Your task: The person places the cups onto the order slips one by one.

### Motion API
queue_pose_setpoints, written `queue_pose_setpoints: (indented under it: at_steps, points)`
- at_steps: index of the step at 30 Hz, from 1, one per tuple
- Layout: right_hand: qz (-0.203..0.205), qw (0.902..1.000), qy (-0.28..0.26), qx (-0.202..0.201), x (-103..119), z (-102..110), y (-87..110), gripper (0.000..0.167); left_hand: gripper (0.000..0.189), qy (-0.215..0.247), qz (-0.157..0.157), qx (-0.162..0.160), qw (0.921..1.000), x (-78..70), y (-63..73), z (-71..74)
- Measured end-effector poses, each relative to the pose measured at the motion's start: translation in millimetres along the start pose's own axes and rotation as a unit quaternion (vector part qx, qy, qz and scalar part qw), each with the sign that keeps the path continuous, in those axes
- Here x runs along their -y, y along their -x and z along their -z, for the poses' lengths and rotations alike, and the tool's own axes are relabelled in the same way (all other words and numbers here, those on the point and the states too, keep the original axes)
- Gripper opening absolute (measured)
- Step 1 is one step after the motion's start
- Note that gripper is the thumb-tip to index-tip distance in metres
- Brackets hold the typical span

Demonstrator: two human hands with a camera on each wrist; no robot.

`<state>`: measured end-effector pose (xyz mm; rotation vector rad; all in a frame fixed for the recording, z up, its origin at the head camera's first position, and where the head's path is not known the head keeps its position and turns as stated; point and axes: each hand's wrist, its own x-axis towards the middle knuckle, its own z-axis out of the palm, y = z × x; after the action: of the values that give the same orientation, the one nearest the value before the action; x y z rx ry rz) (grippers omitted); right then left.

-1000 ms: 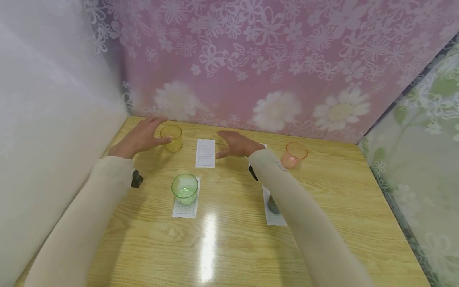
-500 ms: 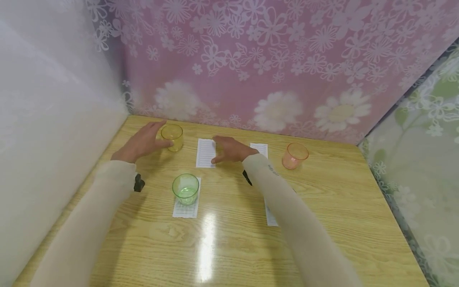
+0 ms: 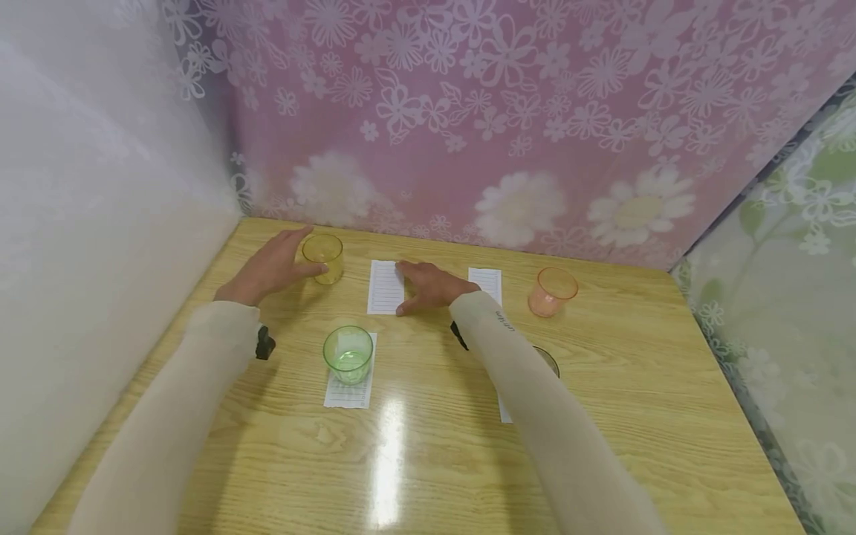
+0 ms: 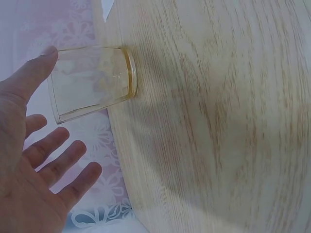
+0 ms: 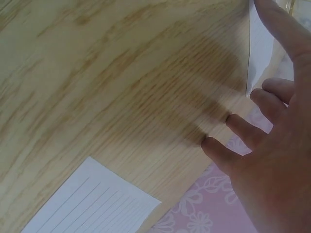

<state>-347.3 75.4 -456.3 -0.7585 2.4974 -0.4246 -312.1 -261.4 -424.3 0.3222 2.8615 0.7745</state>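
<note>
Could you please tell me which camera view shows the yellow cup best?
The left wrist view: the yellow cup appears large there, seen from the side, rim to base. The head view shows it smaller, from above, partly behind the left hand. In the right wrist view, a top-right sliver is too small to identify.

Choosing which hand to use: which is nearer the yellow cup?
Left. The left hand is close beside the yellow cup; the right hand is farther right, by the edge of a paper.

Small dark lettering (image 3: pixel 504 321) along the cream fabric right sleeve (image 3: pixel 551 412), too tiny on my feed for me to read, no text legible to me.
</note>
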Motion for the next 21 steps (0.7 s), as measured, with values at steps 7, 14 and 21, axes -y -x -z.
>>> queue_pose_setpoints:
  at_steps: [7,14,21]
  points:
    - [-0.011,0.9997,0.016,0.012,0.8,-0.1,-1.9,0.103,0.097,0.007,0.001,0.004,1.0,-1.5,0.1,-0.4]
    - [-0.006,0.999,0.035,0.027,0.6,0.8,-0.6,0.097,0.094,0.011,0.002,0.0,0.9999,2.3,-3.9,-4.2]
    - [-0.011,0.9985,0.044,0.03,-0.9,1.1,-1.4,0.099,0.094,0.011,0.002,0.001,0.9999,6.1,-6.1,-9.0]
